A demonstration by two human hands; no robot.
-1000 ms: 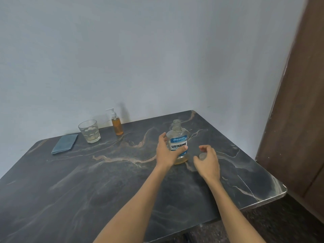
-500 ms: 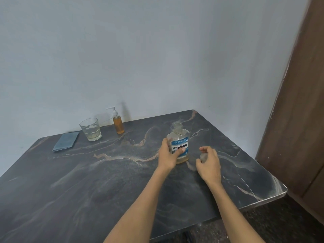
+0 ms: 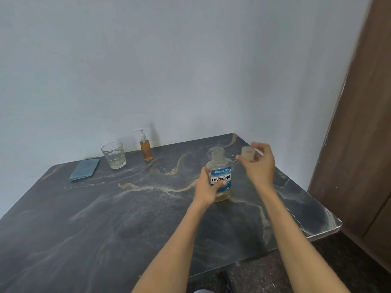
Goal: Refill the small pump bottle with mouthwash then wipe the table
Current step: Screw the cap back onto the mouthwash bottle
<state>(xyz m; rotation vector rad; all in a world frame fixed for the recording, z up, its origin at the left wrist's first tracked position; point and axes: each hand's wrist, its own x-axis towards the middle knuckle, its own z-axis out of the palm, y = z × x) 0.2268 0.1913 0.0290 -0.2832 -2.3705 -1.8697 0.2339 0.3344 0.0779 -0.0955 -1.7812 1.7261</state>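
Dark marble-pattern table (image 3: 131,218). On it: mouthwash bottle (image 3: 220,176) upright, uncapped; pump bottle (image 3: 145,147), glass (image 3: 114,155), folded blue cloth (image 3: 84,169) near wall.

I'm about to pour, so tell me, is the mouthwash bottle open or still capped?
Open. The mouthwash bottle shows a bare neck, and the right hand holds the cap beside it. The left hand grips its body.

Person at the rig, as I logged it: left hand (image 3: 206,188) and right hand (image 3: 259,166) were bare, without rings, watch or gloves that I could see. Both forearms were uncovered to the frame's lower edge; no sleeve was in view.
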